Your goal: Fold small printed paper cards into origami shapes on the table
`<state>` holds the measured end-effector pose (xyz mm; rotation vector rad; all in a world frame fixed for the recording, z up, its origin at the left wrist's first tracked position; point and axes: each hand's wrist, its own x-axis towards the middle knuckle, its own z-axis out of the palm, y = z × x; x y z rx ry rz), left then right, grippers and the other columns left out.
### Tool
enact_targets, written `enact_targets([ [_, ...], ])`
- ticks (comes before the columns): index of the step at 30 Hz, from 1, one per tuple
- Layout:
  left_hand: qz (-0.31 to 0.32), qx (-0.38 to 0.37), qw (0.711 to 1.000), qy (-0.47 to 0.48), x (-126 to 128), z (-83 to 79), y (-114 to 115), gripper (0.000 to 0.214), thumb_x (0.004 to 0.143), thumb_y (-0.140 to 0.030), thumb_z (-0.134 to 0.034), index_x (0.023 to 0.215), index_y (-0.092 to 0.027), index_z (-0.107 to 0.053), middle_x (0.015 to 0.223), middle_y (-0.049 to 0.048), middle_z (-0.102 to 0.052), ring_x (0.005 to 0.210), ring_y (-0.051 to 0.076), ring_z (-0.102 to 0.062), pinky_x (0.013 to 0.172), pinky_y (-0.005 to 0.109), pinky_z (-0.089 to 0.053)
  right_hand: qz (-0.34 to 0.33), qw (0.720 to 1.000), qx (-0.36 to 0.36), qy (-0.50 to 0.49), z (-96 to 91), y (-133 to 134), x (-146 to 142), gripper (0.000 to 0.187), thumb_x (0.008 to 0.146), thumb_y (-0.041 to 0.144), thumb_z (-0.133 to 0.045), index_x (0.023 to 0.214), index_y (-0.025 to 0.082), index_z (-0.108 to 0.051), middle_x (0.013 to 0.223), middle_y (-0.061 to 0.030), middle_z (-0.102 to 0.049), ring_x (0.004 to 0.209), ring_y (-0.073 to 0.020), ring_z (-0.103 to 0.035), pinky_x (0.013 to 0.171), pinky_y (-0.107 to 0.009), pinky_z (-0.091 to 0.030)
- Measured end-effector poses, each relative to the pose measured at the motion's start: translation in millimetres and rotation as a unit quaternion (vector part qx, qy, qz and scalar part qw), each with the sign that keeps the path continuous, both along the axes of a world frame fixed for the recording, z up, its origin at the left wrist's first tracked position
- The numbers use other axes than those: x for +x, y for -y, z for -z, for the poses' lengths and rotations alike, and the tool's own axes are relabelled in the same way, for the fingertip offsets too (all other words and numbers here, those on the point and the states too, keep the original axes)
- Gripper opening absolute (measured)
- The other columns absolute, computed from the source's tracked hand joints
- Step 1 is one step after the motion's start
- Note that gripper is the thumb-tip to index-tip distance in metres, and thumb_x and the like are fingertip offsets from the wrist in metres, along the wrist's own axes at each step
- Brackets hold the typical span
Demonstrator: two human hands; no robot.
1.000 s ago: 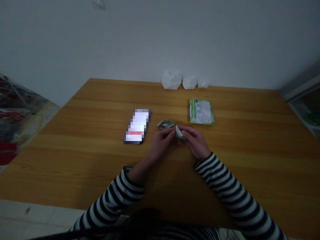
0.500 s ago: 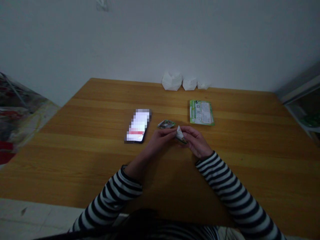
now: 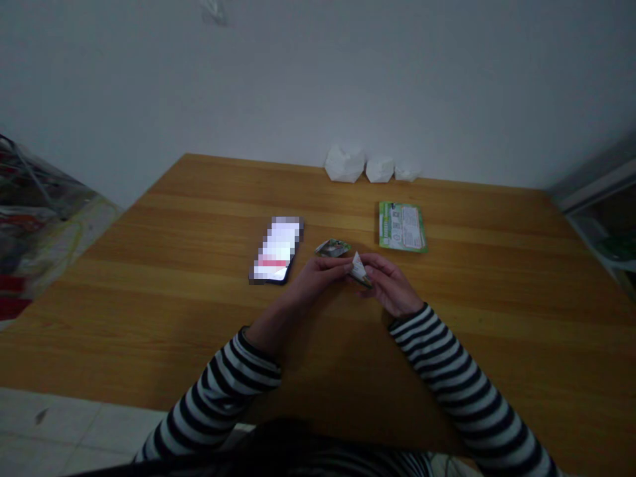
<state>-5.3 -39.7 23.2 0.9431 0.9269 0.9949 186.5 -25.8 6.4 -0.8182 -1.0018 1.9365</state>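
Observation:
Between my two hands is a small piece of folded paper (image 3: pixel 360 270), white with a printed, greenish lower edge and a pointed top. My left hand (image 3: pixel 320 277) pinches its left side with thumb and fingers. My right hand (image 3: pixel 391 283) grips its right side, the fingers curled partly behind it. Just beyond my left fingers lies a small folded piece of printed paper (image 3: pixel 332 248), green and dark, on the wooden table (image 3: pixel 209 318).
A phone (image 3: pixel 278 248) with a lit, blurred screen lies left of my hands. A green-and-white printed leaflet (image 3: pixel 402 226) lies beyond my right hand. Three white folded paper shapes (image 3: pixel 344 164) stand along the wall (image 3: pixel 298 79) at the table's back edge.
The view has shifted slightly. Both hands keep their hold on the folded paper in nearly the same place, and little else differs.

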Motion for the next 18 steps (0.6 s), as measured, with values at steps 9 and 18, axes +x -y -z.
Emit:
enact_targets([
  [9,0.012,0.007,0.999,-0.047,1,-3.5,0,0.025,0.083,-0.033,-0.073,0.101,-0.018,-0.08,0.099,0.0106,-0.078,0.1,0.024,-0.07,0.1,0.042,-0.049,-0.016,0.999,0.031,0.022,2.2,-2,1,0.032,0.076,0.027,-0.077,0.107,0.028,-0.067,0.105,-0.0024,-0.067,0.088,-0.0199,-0.067,0.06,-0.033,-0.064],
  [18,-0.032,0.154,0.98,-0.119,9,-8.3,5,0.02,0.082,-0.03,-0.074,0.095,-0.014,-0.074,0.099,0.0099,-0.075,0.089,0.02,-0.07,0.086,0.034,-0.055,0.011,0.993,0.112,0.028,4.8,-1,0,0.029,0.075,0.018,-0.07,0.1,0.028,-0.059,0.086,0.0031,-0.061,0.069,-0.013,-0.058,0.05,-0.02,-0.054],
])
